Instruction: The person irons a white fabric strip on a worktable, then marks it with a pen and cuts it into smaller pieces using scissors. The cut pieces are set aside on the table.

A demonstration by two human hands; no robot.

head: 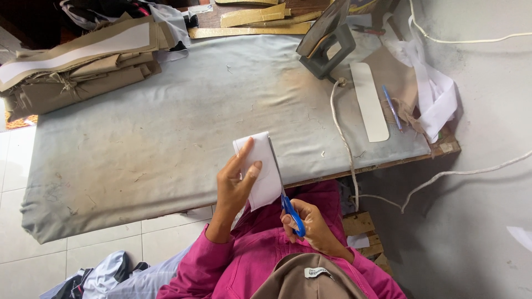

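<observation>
Fingers [244, 158] of the left hand [235, 182] are pinching the white fabric piece [260, 166]; it is best kept taut while the right hand [310, 224], closed on the blue scissors [292, 213], is cutting along its edge near the desk's [138, 138] front edge

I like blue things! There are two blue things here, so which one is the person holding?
The blue-handled scissors, gripped in the right hand beside the white piece. The blue pen lies untouched far off on the padded table.

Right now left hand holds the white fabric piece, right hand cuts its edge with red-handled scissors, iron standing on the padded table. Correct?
Not quite: the scissors have blue handles, not red. The head view shows this. The rest stands: the left hand holds the white fabric piece, the right hand cuts along its edge, and the iron stands on the padded table.
</observation>
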